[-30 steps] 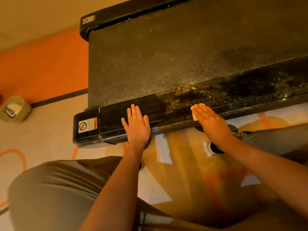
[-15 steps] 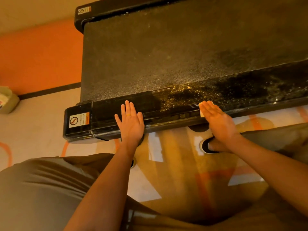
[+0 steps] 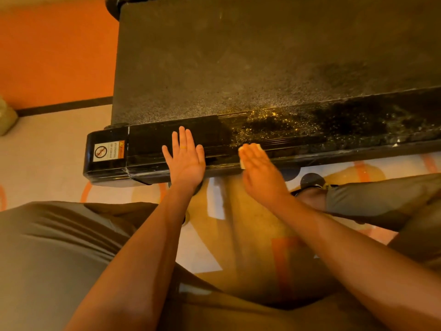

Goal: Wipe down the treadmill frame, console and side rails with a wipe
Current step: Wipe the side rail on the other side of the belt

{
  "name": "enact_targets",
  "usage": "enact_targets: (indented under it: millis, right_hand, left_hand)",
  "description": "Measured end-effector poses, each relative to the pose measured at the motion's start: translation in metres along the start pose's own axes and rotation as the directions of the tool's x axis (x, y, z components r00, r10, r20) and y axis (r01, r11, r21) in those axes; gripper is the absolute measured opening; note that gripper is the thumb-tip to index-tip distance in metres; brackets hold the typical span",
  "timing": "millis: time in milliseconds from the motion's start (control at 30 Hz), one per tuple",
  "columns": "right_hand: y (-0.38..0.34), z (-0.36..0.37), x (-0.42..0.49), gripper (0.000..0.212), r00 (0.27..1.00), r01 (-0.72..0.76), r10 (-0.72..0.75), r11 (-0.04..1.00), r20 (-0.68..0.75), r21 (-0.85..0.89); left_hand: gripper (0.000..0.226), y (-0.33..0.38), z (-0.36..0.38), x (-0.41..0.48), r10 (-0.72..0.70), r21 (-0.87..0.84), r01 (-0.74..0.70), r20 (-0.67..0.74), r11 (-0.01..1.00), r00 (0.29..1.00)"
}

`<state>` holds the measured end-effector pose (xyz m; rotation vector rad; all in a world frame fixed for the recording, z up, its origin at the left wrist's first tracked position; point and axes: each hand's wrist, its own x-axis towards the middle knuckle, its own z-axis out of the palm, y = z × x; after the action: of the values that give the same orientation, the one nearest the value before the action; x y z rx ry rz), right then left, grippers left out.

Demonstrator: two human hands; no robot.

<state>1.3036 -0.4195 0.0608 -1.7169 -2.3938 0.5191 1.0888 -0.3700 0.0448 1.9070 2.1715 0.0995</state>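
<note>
The treadmill's dark belt [image 3: 238, 56] is filling the far half, beside orange and pale floor [image 3: 47, 151]. Grey-trousered legs [image 3: 47, 247] are bracketing both arms. The side rail [image 3: 310, 139] is running left to right, dust-speckled rightward. The left hand [image 3: 185, 161] is lying flat, fingers spread, on it. Just right, the straight-fingered right hand [image 3: 260, 173] is pressing a pale wipe [image 3: 257, 146] onto it. The end cap's warning label [image 3: 108, 151] is showing a crossed-out circle, text unreadable.

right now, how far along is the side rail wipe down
Done: the side rail stretch under the left hand, beside the warning label, looks clean and glossy. In hand: the right hand presses the wipe flat at the edge of the speckled dust. Left: the dusty rail further right; console not in view.
</note>
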Motion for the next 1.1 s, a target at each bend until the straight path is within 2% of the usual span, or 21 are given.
enact_targets:
  millis: [100,233,333,467,567,700,800,967,1100]
  right_hand:
    - [-0.042,0.011,0.024,0.067,0.996,0.039,-0.038,0.999,0.083,0.001]
    - [-0.060,0.012,0.040,0.062,0.994,0.019,-0.016,1.000,0.105,-0.022]
    - [-0.044,0.005,0.034,0.058,0.994,0.017,-0.009,0.997,0.105,-0.075]
    - [-0.007,-0.006,0.022,0.055,0.994,-0.075,0.080,0.995,0.081,-0.065]
    - [-0.010,-0.003,0.024,0.055,0.991,-0.113,0.119,0.990,0.064,-0.090]
    - [-0.037,0.007,0.038,0.056,0.993,-0.023,0.037,0.992,0.114,-0.124]
    - [-0.026,-0.002,0.037,0.057,0.989,0.019,0.002,0.989,0.145,-0.148]
    - [0.028,-0.023,0.013,0.057,0.982,-0.096,0.115,0.987,0.147,-0.131]
    - [0.002,-0.009,0.024,0.056,0.981,-0.156,0.170,0.977,0.093,-0.148]
  left_hand:
    - [0.061,-0.003,-0.001,0.001,0.024,-0.003,-0.024,0.015,1.000,1.000]
    - [0.060,-0.006,-0.002,0.001,0.038,-0.017,-0.037,0.022,0.999,0.999]
    - [0.060,-0.004,-0.001,0.001,0.035,-0.010,-0.035,0.014,0.999,0.999]
    - [0.060,-0.003,-0.001,0.002,0.029,-0.009,-0.028,0.011,1.000,1.000]
    - [0.060,-0.004,-0.001,0.001,0.030,-0.007,-0.030,0.011,1.000,0.999]
    - [0.060,-0.003,-0.002,0.001,0.031,-0.010,-0.031,0.021,0.999,0.999]
    - [0.060,-0.003,-0.004,0.002,0.029,-0.016,-0.028,0.043,0.999,0.999]
    - [0.060,-0.002,-0.003,0.003,0.020,-0.019,-0.019,0.028,1.000,0.999]
    - [0.060,0.000,-0.004,0.002,0.008,-0.017,-0.008,0.037,1.000,0.999]
